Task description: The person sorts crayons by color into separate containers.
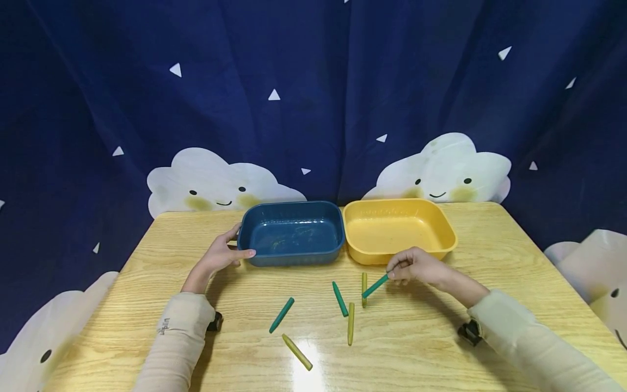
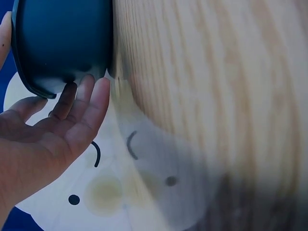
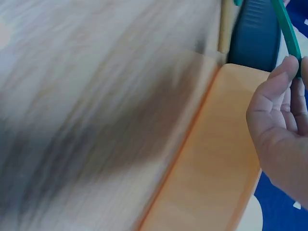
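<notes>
My left hand holds the left end of a dark blue plastic bin. Its thumb lies over the front rim, and the other fingers bend against the end wall in the left wrist view. Between thumb and fingertips my right hand pinches a green crayon, slanting down to the left in front of the yellow bin. Under that crayon's tip lies a yellow crayon. Close by are another green crayon and a second yellow crayon. Both bins hold nothing visible.
Nearer on the wooden table lie a green crayon and a yellow crayon. The two bins stand side by side near the back edge. Behind them hangs a dark blue curtain with clouds. Dark wrist devices sit under both sleeves.
</notes>
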